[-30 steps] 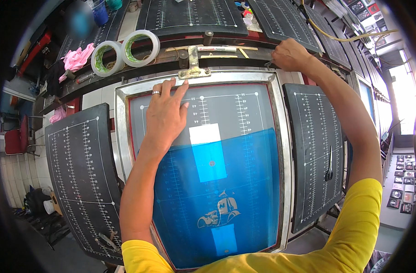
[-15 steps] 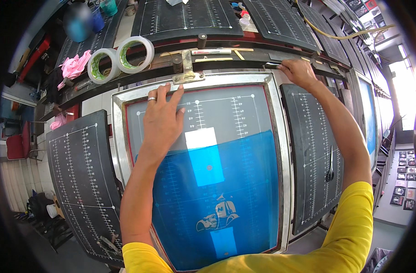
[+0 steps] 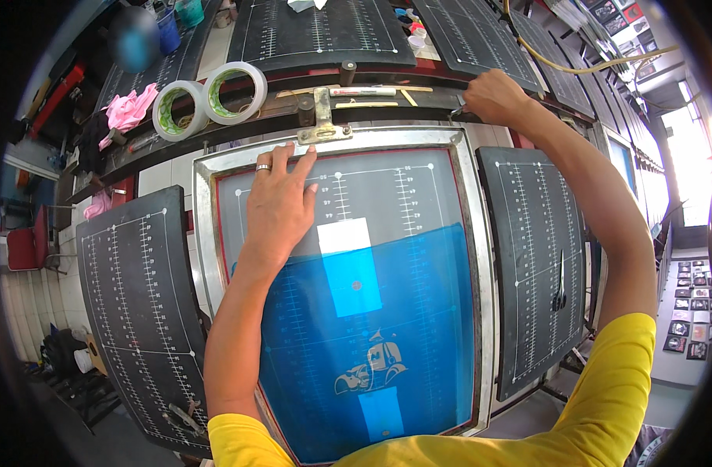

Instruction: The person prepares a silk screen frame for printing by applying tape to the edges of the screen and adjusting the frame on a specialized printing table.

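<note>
A screen-printing frame with a silver metal border lies in front of me, its mesh coated blue in the lower part. A small vehicle design shows in the coating. My left hand rests on the frame's far edge with its fingers stretched out, beside the metal clamp there. Beyond the frame's far right corner, my right hand is closed round a small metal tool, possibly a hex key. Its tip is by the dark rail; most of it is hidden in the fist.
Black printing boards with white rulers flank the frame, left and right. Scissors lie on the right board. Two tape rolls, a marker and a pink cloth are along the rail.
My right hand has swung slightly away from me and left, turning the small tool about its tip. My left hand keeps its place on the frame.
</note>
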Action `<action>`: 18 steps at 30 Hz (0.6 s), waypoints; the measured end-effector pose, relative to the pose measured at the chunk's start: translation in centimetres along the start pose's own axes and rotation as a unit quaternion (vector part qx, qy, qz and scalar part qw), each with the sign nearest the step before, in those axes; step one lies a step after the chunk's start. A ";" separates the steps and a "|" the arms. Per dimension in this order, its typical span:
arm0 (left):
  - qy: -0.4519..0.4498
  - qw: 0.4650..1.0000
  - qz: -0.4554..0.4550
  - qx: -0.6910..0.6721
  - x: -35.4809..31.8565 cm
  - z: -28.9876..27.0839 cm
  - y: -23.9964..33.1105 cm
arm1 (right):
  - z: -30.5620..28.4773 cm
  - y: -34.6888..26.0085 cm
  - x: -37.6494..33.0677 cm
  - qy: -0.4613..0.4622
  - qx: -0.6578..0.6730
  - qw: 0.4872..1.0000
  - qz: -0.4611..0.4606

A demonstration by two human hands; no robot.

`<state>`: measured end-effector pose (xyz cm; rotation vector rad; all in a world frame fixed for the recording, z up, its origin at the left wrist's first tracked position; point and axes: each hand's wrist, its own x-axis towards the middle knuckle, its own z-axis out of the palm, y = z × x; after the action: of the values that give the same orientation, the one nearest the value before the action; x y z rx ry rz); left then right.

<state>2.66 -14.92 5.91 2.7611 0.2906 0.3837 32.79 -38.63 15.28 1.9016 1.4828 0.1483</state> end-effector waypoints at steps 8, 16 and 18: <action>0.001 1.000 -0.001 0.004 -0.1 0.0 -0.2 | -1.8 -0.8 1.0 -0.008 0.003 1.000 -0.013; 0.006 1.000 -0.004 0.003 0.0 0.2 -0.1 | -0.9 -1.2 1.8 -0.024 -0.031 0.999 -0.020; 0.012 1.000 -0.008 -0.002 0.0 0.1 0.1 | -0.8 -1.1 1.7 -0.020 -0.033 0.999 -0.032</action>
<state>2.66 -15.01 5.85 2.7500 0.3178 0.4134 32.08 -36.64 14.61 1.7921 1.4925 0.1267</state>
